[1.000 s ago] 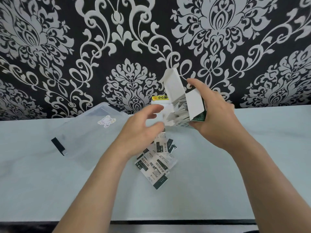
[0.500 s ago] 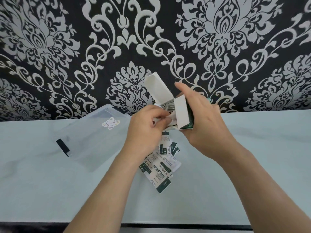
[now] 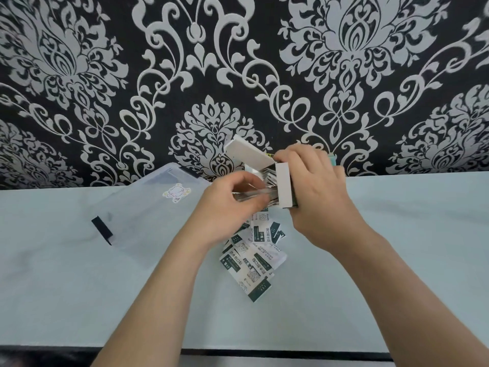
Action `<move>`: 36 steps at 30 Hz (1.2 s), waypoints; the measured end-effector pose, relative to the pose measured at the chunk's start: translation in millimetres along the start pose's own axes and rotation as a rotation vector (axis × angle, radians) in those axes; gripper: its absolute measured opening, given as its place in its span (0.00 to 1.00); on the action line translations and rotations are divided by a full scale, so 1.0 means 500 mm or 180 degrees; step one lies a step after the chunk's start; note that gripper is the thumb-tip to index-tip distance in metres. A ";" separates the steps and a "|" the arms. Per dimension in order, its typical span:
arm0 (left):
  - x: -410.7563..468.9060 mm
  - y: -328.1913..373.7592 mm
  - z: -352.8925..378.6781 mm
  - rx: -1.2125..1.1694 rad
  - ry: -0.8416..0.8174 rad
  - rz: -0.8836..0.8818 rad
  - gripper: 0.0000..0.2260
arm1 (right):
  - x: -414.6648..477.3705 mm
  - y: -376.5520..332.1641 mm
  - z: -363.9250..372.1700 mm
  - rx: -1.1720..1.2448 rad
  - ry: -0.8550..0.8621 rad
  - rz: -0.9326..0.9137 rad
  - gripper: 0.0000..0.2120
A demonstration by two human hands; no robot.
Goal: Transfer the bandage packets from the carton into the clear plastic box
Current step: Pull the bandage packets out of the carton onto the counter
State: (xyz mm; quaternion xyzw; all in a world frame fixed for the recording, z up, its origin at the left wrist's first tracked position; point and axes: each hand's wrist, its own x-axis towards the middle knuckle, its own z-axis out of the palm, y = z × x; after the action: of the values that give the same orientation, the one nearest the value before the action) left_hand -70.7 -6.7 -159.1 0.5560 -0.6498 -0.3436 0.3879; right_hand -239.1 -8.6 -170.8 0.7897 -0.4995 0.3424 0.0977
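My right hand (image 3: 316,197) grips the small white and dark green carton (image 3: 284,185), held tilted above the table with its flaps open toward the left. My left hand (image 3: 229,207) pinches a stack of bandage packets (image 3: 254,195) at the carton's mouth. Several white and dark green bandage packets (image 3: 254,260) lie loose in a pile on the pale table beneath my hands. The clear plastic box (image 3: 148,215) sits to the left, with a small sticker on it and a black clip at its near left corner.
The pale table (image 3: 397,260) runs to a black front edge (image 3: 264,353) close to me. A black and silver patterned wall stands right behind it. A small teal object (image 3: 332,158) and a yellow label (image 3: 269,156) peek out behind my right hand.
My left hand went from open and apart from the carton to closed on packets at its mouth. The carton shifted slightly left and lower with my right hand.
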 end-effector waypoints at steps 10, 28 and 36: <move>-0.010 -0.001 -0.047 0.0592 0.0039 0.0000 0.16 | -0.005 0.035 -0.006 0.0280 -0.0004 0.0130 0.35; -0.011 -0.005 -0.008 0.1010 -0.0289 0.0275 0.09 | -0.019 0.034 0.003 0.0153 0.0291 0.0051 0.36; -0.014 -0.004 -0.032 0.1637 -0.0155 0.0272 0.15 | -0.036 0.041 0.011 -0.0068 0.0366 0.0166 0.35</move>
State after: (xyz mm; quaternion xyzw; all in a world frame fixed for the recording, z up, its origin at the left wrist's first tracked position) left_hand -55.1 -0.1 -154.1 0.5999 -0.7479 -0.1638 0.2323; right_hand -259.0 -8.0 -190.3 0.7544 -0.5171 0.3843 0.1258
